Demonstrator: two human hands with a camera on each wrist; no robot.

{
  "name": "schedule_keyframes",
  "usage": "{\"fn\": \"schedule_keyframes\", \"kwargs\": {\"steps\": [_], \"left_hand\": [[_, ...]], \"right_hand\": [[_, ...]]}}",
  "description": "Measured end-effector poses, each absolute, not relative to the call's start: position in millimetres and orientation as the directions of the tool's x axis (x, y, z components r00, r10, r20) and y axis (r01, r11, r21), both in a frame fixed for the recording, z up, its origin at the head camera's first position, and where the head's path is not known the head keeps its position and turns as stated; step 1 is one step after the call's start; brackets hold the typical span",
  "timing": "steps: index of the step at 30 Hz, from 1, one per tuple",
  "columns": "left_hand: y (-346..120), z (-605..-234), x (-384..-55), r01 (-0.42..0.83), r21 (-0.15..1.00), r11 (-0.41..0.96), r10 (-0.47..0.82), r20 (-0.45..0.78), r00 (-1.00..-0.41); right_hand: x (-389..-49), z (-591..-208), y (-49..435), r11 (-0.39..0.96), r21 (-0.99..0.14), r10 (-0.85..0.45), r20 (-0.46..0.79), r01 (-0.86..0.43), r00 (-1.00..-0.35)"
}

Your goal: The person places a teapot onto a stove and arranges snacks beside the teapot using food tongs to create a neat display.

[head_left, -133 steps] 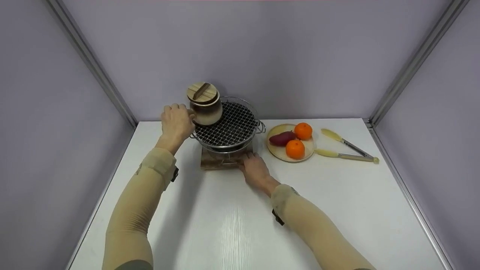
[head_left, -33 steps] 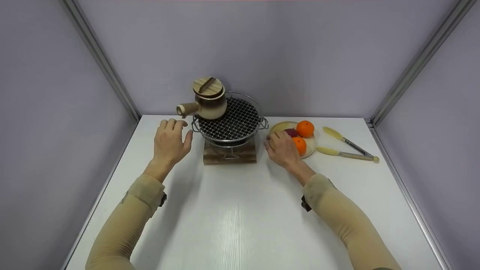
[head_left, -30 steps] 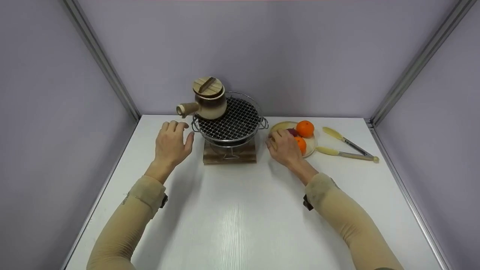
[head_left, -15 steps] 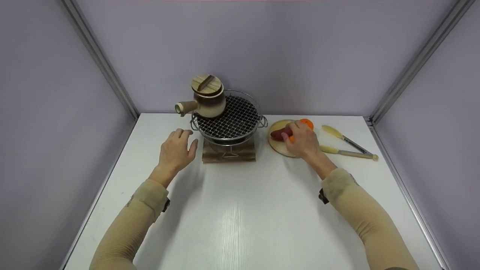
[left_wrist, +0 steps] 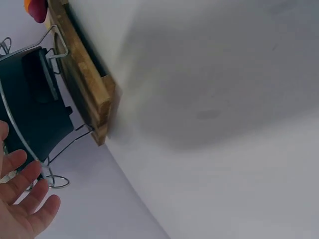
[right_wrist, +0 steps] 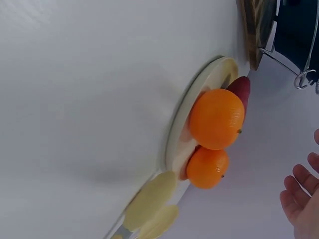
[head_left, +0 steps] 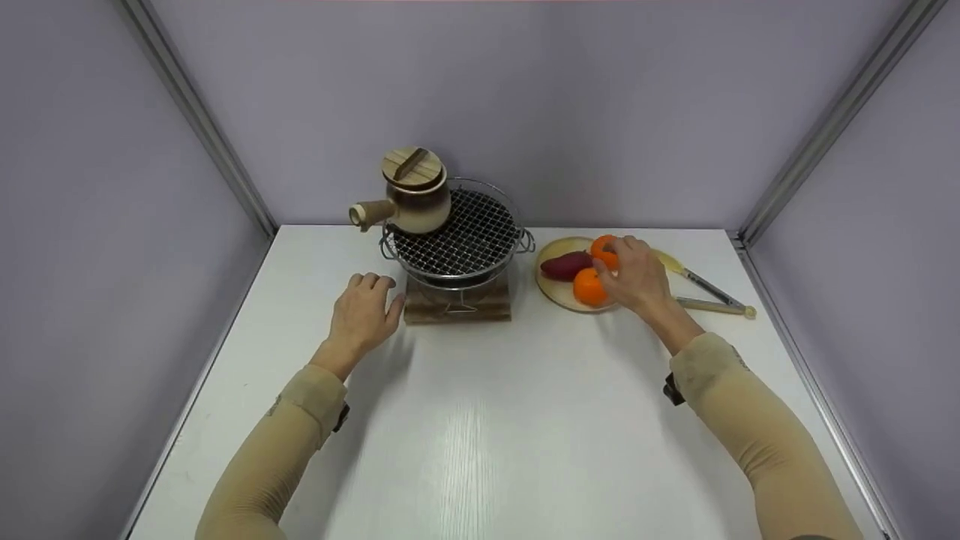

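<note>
My left hand (head_left: 365, 313) hovers with relaxed fingers in front of a tabletop grill stove, and holds nothing. That stove has a round wire-mesh grate (head_left: 469, 236), a dark body (left_wrist: 37, 99) and a wooden base (head_left: 459, 306). On the grate's left side stands a brown and cream pot (head_left: 420, 210) with a wooden lid (head_left: 412, 166) and a side handle (head_left: 373, 214). My right hand (head_left: 637, 276), fingers loosely bent, is above the right side of a round plate (head_left: 556, 294). Two mandarins (head_left: 591, 287) and a dark red sweet potato (head_left: 566, 265) lie on it; the right wrist view shows the hand apart from them.
Tongs (head_left: 712, 305) with pale yellow tips lie spread to the right of the plate, partly behind my right hand in the head view. A white table (head_left: 465, 420) carries everything, with grey walls (head_left: 480, 90) behind and at both sides.
My left hand has let go of the pot handle and drawn back toward the near side. My right hand left the wooden base, reached the plate and moved rightward over the fruit.
</note>
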State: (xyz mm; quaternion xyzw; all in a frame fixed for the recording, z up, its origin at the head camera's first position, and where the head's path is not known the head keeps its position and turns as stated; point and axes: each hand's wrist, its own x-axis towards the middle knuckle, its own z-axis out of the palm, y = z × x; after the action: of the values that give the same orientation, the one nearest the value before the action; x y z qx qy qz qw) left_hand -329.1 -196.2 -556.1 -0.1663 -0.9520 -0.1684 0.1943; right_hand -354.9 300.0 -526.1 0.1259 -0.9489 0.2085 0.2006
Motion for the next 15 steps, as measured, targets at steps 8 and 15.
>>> {"fn": "schedule_keyframes", "kwargs": {"steps": [8,15], "left_hand": [[-192,-579,-332,0.372,0.200,0.907,0.270,0.402,-0.875],[-183,-594,-335,0.367,0.180,0.912,0.279,0.381,-0.881]], "right_hand": [[-350,-535,325,0.903,-0.347,-0.102,0.398,-0.252,-0.912],[-346,-539,354,0.915,-0.347,-0.063,0.375,-0.204,-0.925]]}}
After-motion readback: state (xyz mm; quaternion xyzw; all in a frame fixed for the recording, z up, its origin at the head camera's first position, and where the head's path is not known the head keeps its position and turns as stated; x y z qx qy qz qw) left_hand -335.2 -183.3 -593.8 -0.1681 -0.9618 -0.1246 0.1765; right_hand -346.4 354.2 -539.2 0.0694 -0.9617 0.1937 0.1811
